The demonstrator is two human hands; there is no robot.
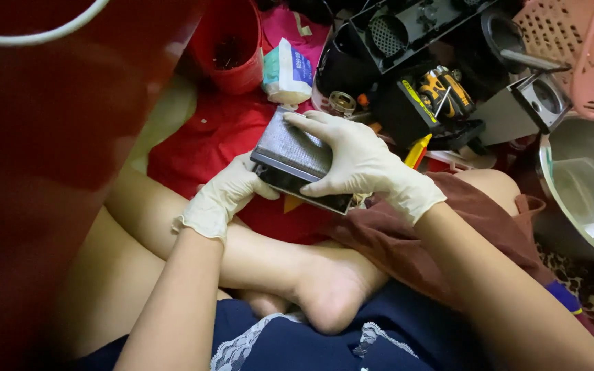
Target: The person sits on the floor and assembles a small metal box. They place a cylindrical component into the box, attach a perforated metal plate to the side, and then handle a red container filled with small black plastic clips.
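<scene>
A person sits cross-legged on the floor, seen from above, wearing thin white gloves on both hands. Between the hands is a flat rectangular metal box (297, 159) with a fine mesh top and a dark side edge, held tilted above the lap, over a red cloth (207, 137) spread on the floor.

The right hand (359, 161) lies across the box's far end, fingers spread over the mesh top and curled down around the near edge, clasping it. The left hand (225, 192) supports the box from below at its lower left corner, with the thumb pressed against the dark side; the fingers under the box are hidden, so how tightly they close cannot be told.

Just beyond the box lies a white and teal packet (287, 72), and beside that a red plastic tub (232, 45). To the right sits a cluster of black machine parts (414, 41), including a round mesh piece, and a small black case holding yellow-handled tools (441, 93). A pink plastic basket (572, 48) stands at the upper right, above a large steel bowl (579, 148) that holds a clear plastic container (586, 192). A large red shape, blurred and close to the camera, fills the left side.
</scene>
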